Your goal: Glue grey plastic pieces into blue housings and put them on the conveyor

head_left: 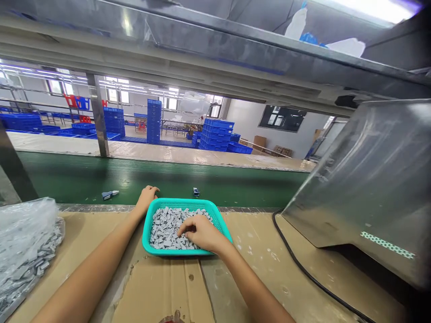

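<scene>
Looking at grey bits (165,226) in a teal basket (146,233), right under the curled fingers of the right hand (204,233). Can't tell if pinching any. Also seeing the left hand (147,198), fingers loosely parted, by the rim.

a turquoise plastic basket (175,253), rectangular with rounded corners, a smooth rim and small holes in its far wall, sits upright on the cardboard (161,287), its far long side toward the green belt (235,181). small light-grey pieces (167,229) lie loose inside it, jumbled at all angles and spread from side to side; their finer shape is too small to tell
</scene>
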`<action>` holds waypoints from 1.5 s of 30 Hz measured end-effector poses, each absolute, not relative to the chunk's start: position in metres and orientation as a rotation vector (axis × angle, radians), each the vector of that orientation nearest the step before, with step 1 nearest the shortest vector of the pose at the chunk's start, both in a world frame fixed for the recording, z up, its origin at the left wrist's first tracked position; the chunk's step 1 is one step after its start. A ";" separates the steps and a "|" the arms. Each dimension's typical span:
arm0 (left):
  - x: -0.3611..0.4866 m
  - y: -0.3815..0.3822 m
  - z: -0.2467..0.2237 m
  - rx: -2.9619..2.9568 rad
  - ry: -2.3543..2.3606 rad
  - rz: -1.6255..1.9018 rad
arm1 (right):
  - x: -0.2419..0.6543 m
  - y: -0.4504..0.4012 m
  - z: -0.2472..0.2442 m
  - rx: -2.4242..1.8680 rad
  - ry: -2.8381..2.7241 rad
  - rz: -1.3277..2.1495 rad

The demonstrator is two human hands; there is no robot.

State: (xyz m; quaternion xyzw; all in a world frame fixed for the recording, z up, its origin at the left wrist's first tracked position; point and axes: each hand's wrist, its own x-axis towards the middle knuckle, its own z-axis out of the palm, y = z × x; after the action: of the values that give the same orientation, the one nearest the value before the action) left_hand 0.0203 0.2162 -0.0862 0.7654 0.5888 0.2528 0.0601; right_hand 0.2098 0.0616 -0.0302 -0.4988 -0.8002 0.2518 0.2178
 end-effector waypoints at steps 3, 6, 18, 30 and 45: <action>0.020 0.215 -0.085 2.297 1.788 0.739 | 0.209 0.060 -0.029 -1.390 -2.214 0.690; 0.020 0.214 -0.083 2.284 1.792 0.719 | 0.207 0.059 -0.027 -1.373 -2.213 0.698; 0.020 0.216 -0.083 2.307 1.753 0.701 | 0.209 0.062 -0.029 -1.431 -2.134 0.733; 0.021 0.218 -0.082 2.385 1.729 0.596 | 0.208 0.059 -0.025 -1.389 -2.145 0.817; 0.023 0.213 -0.078 2.359 1.737 0.606 | 0.208 0.060 -0.026 -1.431 -2.132 0.797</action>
State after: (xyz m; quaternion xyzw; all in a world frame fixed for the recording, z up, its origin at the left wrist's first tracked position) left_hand 0.0233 0.2134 -0.0785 0.7864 0.5789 0.2021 0.0748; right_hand 0.2082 0.0597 -0.0256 -0.5187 -0.7728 0.2889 0.2243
